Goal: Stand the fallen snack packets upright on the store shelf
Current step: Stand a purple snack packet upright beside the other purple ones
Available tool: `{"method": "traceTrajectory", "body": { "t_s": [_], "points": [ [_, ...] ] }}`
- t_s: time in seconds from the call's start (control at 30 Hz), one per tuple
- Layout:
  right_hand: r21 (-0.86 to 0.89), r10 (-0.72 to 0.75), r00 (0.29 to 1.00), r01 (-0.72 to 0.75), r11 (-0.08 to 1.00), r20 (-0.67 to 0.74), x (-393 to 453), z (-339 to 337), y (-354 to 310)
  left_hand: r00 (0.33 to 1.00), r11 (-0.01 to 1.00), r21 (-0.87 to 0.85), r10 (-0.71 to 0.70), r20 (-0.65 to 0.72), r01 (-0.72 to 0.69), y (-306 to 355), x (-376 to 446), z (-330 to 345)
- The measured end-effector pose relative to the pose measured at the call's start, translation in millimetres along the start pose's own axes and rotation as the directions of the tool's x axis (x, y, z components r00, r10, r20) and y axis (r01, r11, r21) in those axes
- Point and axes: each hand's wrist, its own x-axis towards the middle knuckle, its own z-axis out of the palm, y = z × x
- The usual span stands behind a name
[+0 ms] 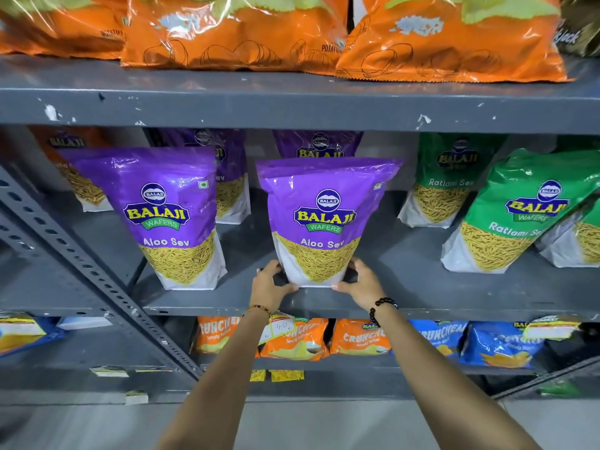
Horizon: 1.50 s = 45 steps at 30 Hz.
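A big grey shelf (422, 287) holds many snack bags. In the middle a purple bag (324, 219) stands upright near the front edge. The left hand (269, 287) and right hand (362, 282) hold its bottom corners, one on each side, fingers (354, 266) spread and curled around it.
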Motion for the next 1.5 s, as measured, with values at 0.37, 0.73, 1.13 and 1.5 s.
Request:
{"method": "traceTrajectory", "body": {
  "t_s": [0.37, 0.73, 1.13, 1.5],
  "points": [
    [-0.034, 0.022, 1.0, -0.022, 0.999, -0.008, -3, -2, -3, 0.999, 0.999, 0.012, -0.037, 0.015, 0.037, 4, -3, -1],
    [-0.043, 0.025, 1.0, -0.026, 0.999, -0.007, -5, -3, -3, 0.999, 0.999, 0.022, -0.035, 0.023, 0.035, 2, -2, -3],
    [-0.103, 0.003, 1.0, -0.001, 0.995, 0.015, -12, -2, -2, 1.0, 0.999, 0.023, -0.023, 0.011, 0.022, -4, -11, -1],
    [-0.192, 0.032, 0.995, -0.051, 0.98, -0.098, -44, 4, 9, 0.932, 0.998, -0.04, -0.058, -0.357, 0.047, -34, -59, -37]
  ]
}}
